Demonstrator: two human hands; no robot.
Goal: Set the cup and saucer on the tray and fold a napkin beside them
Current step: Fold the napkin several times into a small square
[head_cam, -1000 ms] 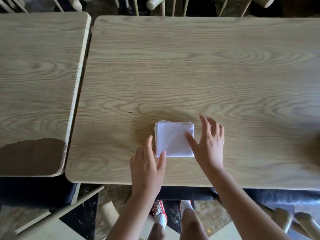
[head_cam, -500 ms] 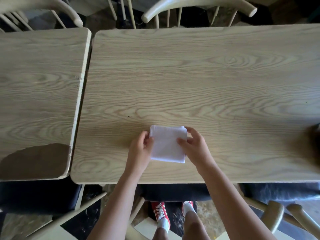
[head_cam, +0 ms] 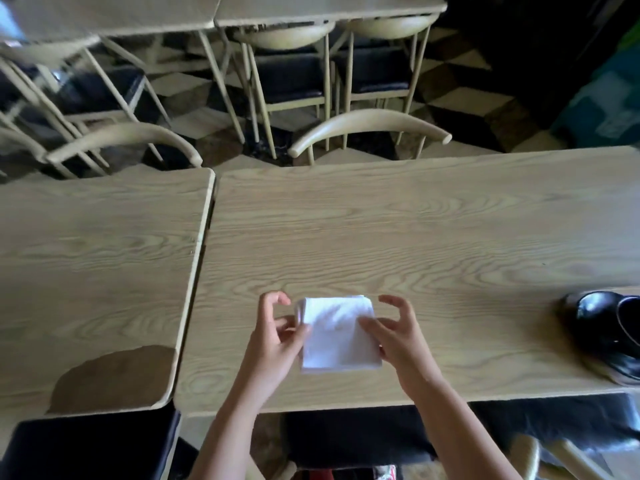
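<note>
Napkin [head_cam: 337, 332]: folded into a small white square, lower centre of frame, now lifted off the counter [head_cam: 415, 237], where half a second ago I had it lying flat. My left hand [head_cam: 277, 336] pinches its left edge between thumb and curled fingers; my right hand [head_cam: 394, 336] has the thumb on the right edge, while the other fingers [head_cam: 393, 301] are spread and hooked open above it. I judge both hands to have hold, the right more loosely.

View has tilted up: chairs [head_cam: 367, 129] and floor fill the upper frame. A glossy black object [head_cam: 609, 334] has come into sight at the right edge; I cannot tell whether it is the cup or the tray.

Assessment: folding looks complete; the napkin appears ready to be carried right for placement.
</note>
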